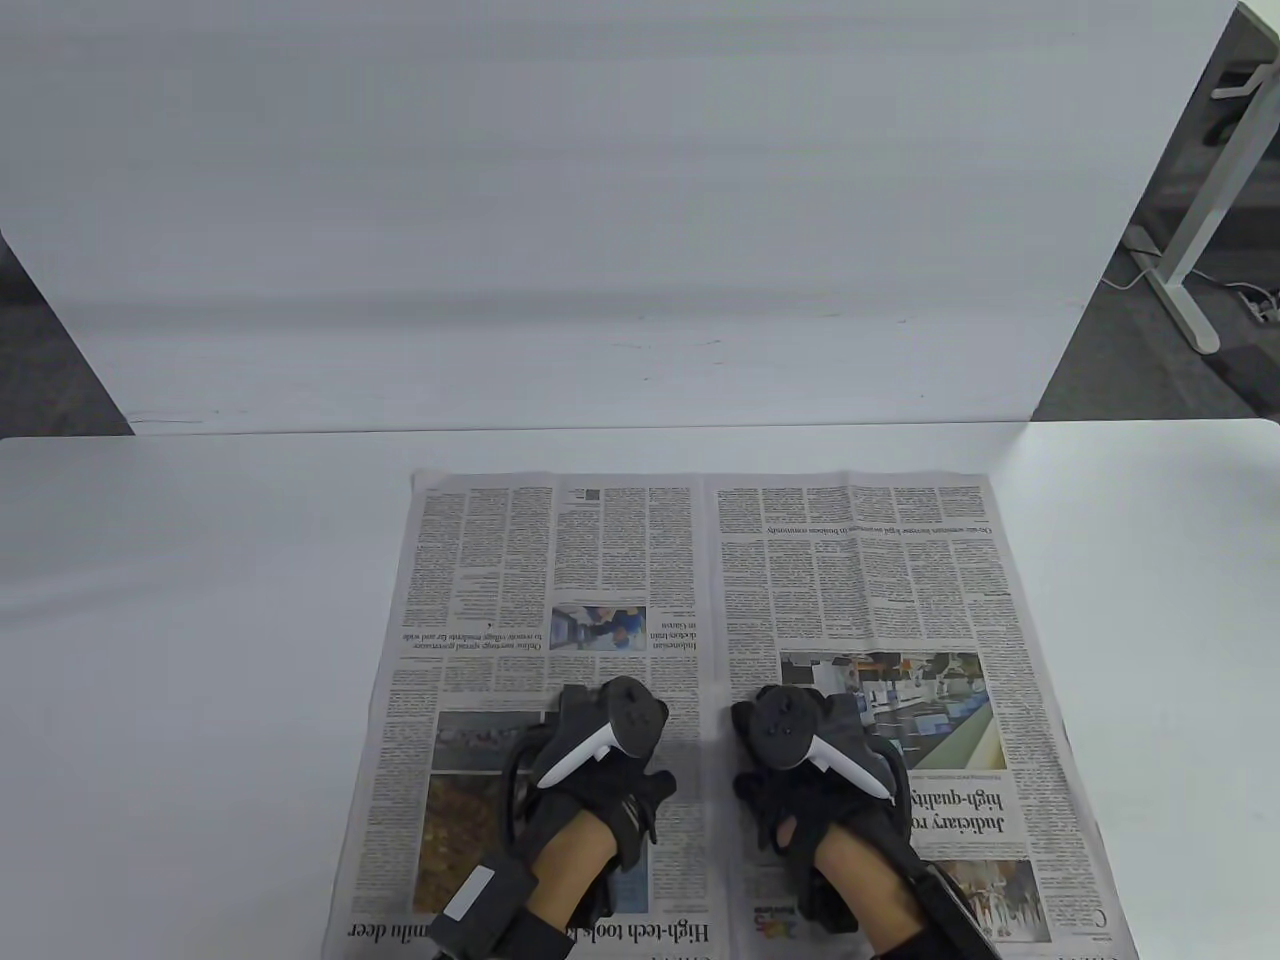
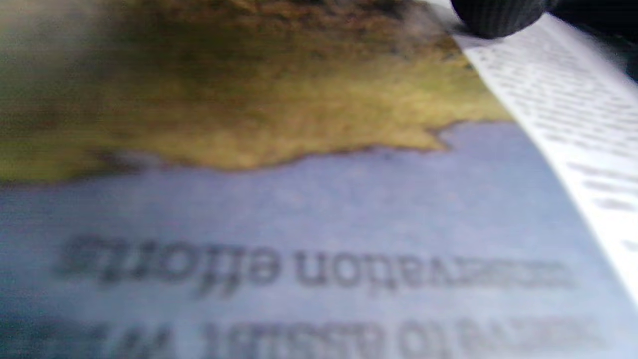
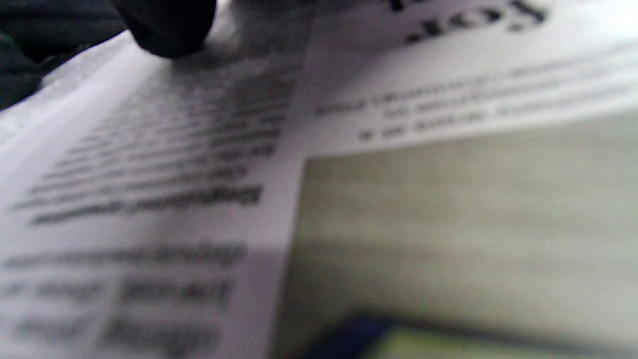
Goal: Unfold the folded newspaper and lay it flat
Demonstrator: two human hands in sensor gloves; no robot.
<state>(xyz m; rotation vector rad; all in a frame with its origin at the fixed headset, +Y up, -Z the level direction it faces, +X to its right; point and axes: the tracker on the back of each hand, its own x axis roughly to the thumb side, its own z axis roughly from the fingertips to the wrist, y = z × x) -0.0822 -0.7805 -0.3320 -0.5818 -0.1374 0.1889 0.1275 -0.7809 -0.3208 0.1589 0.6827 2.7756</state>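
The newspaper lies spread open and flat on the white table, two pages side by side with a centre fold between them. My left hand rests palm down on the left page, just left of the fold. My right hand rests palm down on the right page, just right of the fold. Neither hand grips anything. In the left wrist view the page fills the frame, blurred, with a fingertip touching it. In the right wrist view the page is blurred and close, with a fingertip on it.
A white panel stands upright behind the table. A white desk leg and grey floor show at the far right. Bare tabletop lies to the left, to the right and beyond the paper.
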